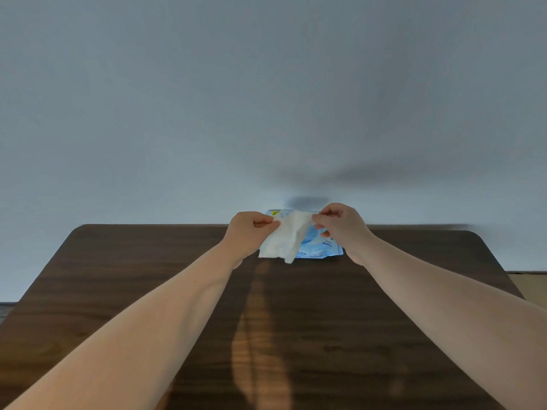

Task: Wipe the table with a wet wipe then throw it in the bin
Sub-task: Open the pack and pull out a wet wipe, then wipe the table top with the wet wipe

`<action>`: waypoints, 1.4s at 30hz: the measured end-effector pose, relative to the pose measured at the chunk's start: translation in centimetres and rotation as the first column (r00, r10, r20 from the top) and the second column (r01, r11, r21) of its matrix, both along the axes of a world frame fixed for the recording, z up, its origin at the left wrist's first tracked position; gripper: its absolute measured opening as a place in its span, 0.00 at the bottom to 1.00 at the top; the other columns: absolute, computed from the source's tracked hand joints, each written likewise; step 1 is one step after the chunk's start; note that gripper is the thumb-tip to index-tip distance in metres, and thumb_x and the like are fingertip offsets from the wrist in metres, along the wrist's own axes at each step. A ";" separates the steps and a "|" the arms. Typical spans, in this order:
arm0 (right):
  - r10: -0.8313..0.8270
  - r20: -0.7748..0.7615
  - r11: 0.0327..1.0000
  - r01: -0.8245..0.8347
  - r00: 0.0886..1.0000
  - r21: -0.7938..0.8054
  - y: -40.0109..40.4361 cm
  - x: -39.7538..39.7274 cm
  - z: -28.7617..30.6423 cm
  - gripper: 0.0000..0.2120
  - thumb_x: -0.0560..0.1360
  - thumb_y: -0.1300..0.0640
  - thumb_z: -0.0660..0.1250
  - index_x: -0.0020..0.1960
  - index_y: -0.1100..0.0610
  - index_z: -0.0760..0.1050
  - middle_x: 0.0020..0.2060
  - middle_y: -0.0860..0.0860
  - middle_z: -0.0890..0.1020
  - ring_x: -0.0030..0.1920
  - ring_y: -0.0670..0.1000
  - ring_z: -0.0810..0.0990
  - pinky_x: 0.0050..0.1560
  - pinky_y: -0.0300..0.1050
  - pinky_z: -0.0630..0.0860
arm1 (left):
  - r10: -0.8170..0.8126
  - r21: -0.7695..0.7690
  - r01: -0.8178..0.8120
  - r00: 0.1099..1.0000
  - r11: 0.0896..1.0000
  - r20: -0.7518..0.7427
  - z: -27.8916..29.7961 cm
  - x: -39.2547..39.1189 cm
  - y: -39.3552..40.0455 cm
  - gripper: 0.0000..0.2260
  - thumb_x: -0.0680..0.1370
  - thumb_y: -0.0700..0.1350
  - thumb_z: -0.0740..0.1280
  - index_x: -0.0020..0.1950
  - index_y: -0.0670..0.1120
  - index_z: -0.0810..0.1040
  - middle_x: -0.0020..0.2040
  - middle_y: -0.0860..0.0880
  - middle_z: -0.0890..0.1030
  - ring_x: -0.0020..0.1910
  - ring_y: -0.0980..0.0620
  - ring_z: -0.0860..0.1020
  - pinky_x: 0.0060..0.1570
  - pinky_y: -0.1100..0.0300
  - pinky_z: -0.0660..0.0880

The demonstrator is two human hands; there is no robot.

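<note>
A white wet wipe (pixel 285 238) hangs in the air above the far middle of the dark wooden table (pixel 148 276). My left hand (pixel 248 233) pinches its upper left corner and my right hand (pixel 344 229) pinches its upper right corner, so the sheet is spread between them. Behind the wipe, a blue pack of wet wipes (pixel 321 247) lies on the table against the wall, partly hidden by the sheet and my right hand. No bin shows in the head view.
A plain pale wall (pixel 266 99) rises right behind the table's far edge. The table has rounded far corners. A strip of floor (pixel 529 284) shows past the right edge, and a little at the left edge.
</note>
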State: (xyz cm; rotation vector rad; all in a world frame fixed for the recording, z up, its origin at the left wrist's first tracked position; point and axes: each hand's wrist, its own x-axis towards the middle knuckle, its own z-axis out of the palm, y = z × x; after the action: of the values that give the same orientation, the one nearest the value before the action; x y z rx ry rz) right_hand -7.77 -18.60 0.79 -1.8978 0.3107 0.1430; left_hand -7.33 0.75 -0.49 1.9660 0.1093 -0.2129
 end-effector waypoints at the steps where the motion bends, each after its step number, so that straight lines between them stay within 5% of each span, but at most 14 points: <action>1: -0.031 0.015 0.999 0.031 0.999 -0.015 0.1 0.0 0.0 0.06 0.74 0.60 0.66 0.39 0.58 0.75 0.41 0.57 0.81 0.41 0.52 0.77 0.44 0.46 0.75 | 0.041 0.019 -0.041 0.999 0.999 0.006 -0.1 -0.1 0.6 0.07 0.74 0.44 0.71 0.51 0.43 0.83 0.44 0.50 0.82 0.46 0.53 0.78 0.48 0.62 0.72; 7: 0.092 0.095 0.989 -0.081 0.991 -0.120 2.4 0.0 0.3 0.02 0.72 0.60 0.69 0.41 0.57 0.79 0.36 0.49 0.79 0.38 0.48 0.75 0.38 0.37 0.70 | 0.172 0.116 -0.169 0.985 0.979 -0.018 -1.1 0.3 4.0 0.04 0.75 0.40 0.68 0.47 0.43 0.80 0.33 0.51 0.79 0.36 0.54 0.79 0.43 0.58 0.77; 10: 0.291 0.120 0.925 -0.247 0.949 -0.289 4.6 -0.1 -0.3 0.02 0.72 0.58 0.70 0.41 0.55 0.80 0.45 0.48 0.83 0.45 0.47 0.78 0.41 0.36 0.70 | 0.190 0.074 -0.187 0.981 0.980 -0.038 -1.7 0.3 5.4 0.08 0.76 0.39 0.65 0.54 0.46 0.79 0.47 0.47 0.81 0.48 0.49 0.79 0.52 0.54 0.77; 14: 0.637 0.015 0.609 -0.491 0.771 -0.623 8.0 -1.2 -2.0 0.08 0.75 0.53 0.68 0.47 0.56 0.82 0.51 0.47 0.83 0.52 0.48 0.77 0.49 0.41 0.69 | 0.172 0.125 -0.158 0.979 0.980 -0.112 -3.0 -0.8 7.7 0.20 0.78 0.41 0.62 0.71 0.46 0.67 0.66 0.47 0.73 0.62 0.49 0.72 0.54 0.60 0.68; 17: 0.775 -0.108 0.437 -0.651 0.623 -0.620 11.0 -2.7 -4.3 0.11 0.76 0.49 0.65 0.47 0.55 0.82 0.50 0.48 0.83 0.52 0.50 0.78 0.54 0.48 0.73 | 0.172 0.186 -0.139 0.970 0.973 -0.174 -4.5 -2.1 10.7 0.22 0.80 0.44 0.61 0.73 0.47 0.63 0.71 0.46 0.69 0.68 0.46 0.69 0.61 0.57 0.67; 20: 0.784 -0.173 0.416 -0.711 0.596 -0.567 13.9 -4.3 -6.9 0.14 0.78 0.46 0.60 0.57 0.52 0.78 0.55 0.48 0.81 0.56 0.50 0.77 0.57 0.46 0.73 | 0.151 0.274 -0.080 0.956 0.958 -0.250 -6.4 -3.6 14.7 0.24 0.80 0.48 0.61 0.75 0.47 0.59 0.74 0.46 0.65 0.71 0.45 0.65 0.67 0.52 0.65; 24: 0.720 -0.163 0.429 -0.618 0.674 -0.659 16.2 -4.0 -10.3 0.19 0.81 0.51 0.55 0.70 0.54 0.67 0.69 0.51 0.72 0.70 0.51 0.68 0.66 0.46 0.66 | 0.151 0.555 0.041 0.943 0.831 -0.297 -8.7 -5.8 20.3 0.27 0.81 0.53 0.57 0.77 0.45 0.54 0.76 0.46 0.61 0.72 0.44 0.63 0.69 0.50 0.63; 30: 0.618 -0.531 0.089 -0.723 0.580 -0.685 17.5 -3.6 -16.4 0.33 0.80 0.42 0.49 0.77 0.57 0.42 0.78 0.54 0.46 0.77 0.54 0.45 0.74 0.54 0.50 | 0.027 0.752 0.285 0.927 0.594 -0.373 -12.0 -9.7 24.8 0.33 0.80 0.60 0.51 0.77 0.44 0.44 0.79 0.47 0.47 0.77 0.49 0.45 0.74 0.47 0.51; 38: 0.743 -0.436 0.067 -0.705 0.508 -0.706 25.4 -3.9 -19.0 0.31 0.81 0.42 0.40 0.76 0.56 0.33 0.77 0.51 0.38 0.76 0.51 0.36 0.75 0.51 0.38 | 0.000 0.792 0.419 0.884 0.444 -0.467 -14.7 -12.5 28.5 0.45 0.72 0.73 0.46 0.76 0.44 0.37 0.78 0.46 0.38 0.76 0.49 0.38 0.74 0.48 0.43; 42: 0.817 -0.361 0.155 -0.773 0.451 -0.615 31.3 -2.1 -19.2 0.26 0.82 0.54 0.44 0.77 0.57 0.38 0.77 0.52 0.41 0.76 0.50 0.37 0.74 0.50 0.37 | 0.046 0.814 0.379 0.896 0.440 -0.442 -15.6 -14.1 32.5 0.49 0.68 0.76 0.44 0.76 0.43 0.36 0.78 0.46 0.37 0.76 0.50 0.37 0.74 0.48 0.42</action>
State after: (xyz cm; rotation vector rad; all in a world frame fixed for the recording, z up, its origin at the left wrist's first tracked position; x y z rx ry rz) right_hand -9.90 12.68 -18.41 -2.6860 -0.9360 0.8036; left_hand -21.42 33.28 -16.13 2.9956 0.3548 -0.8641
